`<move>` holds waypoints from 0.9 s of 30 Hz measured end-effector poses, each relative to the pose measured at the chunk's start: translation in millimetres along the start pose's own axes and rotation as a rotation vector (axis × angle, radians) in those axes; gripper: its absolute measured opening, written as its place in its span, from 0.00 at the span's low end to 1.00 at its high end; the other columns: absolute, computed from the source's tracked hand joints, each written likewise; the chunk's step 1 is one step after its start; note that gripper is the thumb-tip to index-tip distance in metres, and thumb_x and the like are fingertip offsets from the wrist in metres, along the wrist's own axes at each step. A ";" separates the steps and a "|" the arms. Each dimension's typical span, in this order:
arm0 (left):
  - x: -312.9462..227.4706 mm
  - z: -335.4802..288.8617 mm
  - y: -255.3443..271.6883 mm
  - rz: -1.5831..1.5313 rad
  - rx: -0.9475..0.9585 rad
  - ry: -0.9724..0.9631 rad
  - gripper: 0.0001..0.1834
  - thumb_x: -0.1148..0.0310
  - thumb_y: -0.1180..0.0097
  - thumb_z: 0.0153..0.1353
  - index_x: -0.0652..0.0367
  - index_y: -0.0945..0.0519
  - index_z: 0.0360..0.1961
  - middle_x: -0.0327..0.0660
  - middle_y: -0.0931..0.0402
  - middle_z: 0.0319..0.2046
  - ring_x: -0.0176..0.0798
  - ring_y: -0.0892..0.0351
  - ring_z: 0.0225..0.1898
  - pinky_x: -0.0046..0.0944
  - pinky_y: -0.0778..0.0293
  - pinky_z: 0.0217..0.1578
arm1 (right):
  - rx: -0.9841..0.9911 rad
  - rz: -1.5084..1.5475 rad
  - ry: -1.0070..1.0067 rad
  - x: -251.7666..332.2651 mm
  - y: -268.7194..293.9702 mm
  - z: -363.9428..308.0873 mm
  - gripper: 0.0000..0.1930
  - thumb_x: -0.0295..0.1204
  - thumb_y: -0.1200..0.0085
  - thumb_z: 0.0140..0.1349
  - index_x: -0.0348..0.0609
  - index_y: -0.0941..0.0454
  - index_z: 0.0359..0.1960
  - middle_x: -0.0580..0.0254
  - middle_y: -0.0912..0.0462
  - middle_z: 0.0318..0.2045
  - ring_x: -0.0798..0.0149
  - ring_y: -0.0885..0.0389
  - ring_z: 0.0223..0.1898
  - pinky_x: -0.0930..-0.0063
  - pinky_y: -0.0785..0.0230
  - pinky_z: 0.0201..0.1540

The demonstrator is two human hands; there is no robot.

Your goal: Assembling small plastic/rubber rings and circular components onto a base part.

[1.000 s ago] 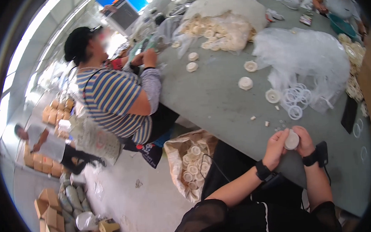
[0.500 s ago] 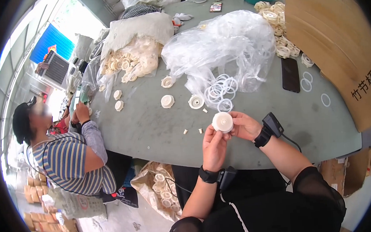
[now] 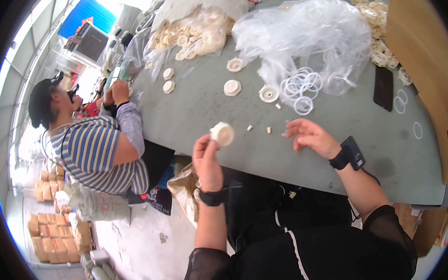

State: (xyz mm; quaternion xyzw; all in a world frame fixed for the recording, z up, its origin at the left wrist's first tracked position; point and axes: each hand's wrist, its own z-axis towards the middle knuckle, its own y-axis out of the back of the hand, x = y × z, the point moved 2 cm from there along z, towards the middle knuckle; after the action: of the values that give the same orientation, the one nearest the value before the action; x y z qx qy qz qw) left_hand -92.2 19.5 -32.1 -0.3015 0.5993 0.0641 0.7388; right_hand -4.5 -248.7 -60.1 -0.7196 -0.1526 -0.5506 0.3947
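Observation:
My left hand (image 3: 208, 164) grips a round off-white plastic cap (image 3: 222, 134) by its edge, above the near edge of the table. To the right, my right hand (image 3: 312, 138) has its fingers apart and slightly curled over the tabletop, holding nothing. Between the two hands lie small white plugs (image 3: 269, 130). Beyond them are a white cap (image 3: 232, 87) and an open-faced cap (image 3: 269, 93), beside a pile of translucent sealing rings (image 3: 303, 88). Another cap (image 3: 235, 65) sits farther back.
A large clear plastic bag (image 3: 305, 37) covers the table's far middle. Behind it, left, a sack (image 3: 190, 11) spills plastic parts. At right are a dark phone (image 3: 383, 89), loose rings (image 3: 418, 130) and a tall cardboard sheet (image 3: 418, 51). A co-worker (image 3: 99, 153) sits at left.
My hands have parted: the left carried the cap leftward, while the right let go of it and moved right, its fingers opening. The whole view has shifted.

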 end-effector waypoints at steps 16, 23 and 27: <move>-11.3 45.9 78.1 0.916 0.036 -0.079 0.07 0.74 0.49 0.55 0.67 0.24 0.33 0.36 0.25 0.25 0.25 0.27 0.27 0.24 0.31 0.29 | -0.019 0.235 -0.053 -9.2 7.9 10.1 0.16 0.23 0.58 0.54 0.39 0.34 0.47 0.56 0.27 0.38 0.68 0.26 0.30 0.74 0.31 0.36; 17.4 114.9 -64.1 1.257 0.521 -0.430 0.19 0.71 0.46 0.48 0.63 0.30 0.44 0.49 0.29 0.41 0.45 0.30 0.43 0.37 0.33 0.43 | -0.015 0.222 -0.091 1.0 12.9 5.8 0.16 0.26 0.58 0.56 0.39 0.34 0.47 0.57 0.27 0.38 0.69 0.26 0.31 0.74 0.31 0.38; 67.3 167.3 -35.0 1.330 0.533 -0.388 0.31 0.70 0.46 0.46 0.59 0.39 0.54 0.55 0.38 0.52 0.56 0.40 0.54 0.44 0.39 0.52 | 0.066 0.319 -0.098 -1.0 7.1 13.9 0.15 0.27 0.57 0.57 0.39 0.34 0.47 0.58 0.27 0.37 0.69 0.25 0.31 0.74 0.31 0.38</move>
State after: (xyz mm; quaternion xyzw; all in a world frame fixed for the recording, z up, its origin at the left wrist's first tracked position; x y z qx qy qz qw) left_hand 83.9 60.6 -64.7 0.3314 0.5094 0.4026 0.6845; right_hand 9.2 -242.8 -65.0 -0.7473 -0.0732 -0.4399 0.4926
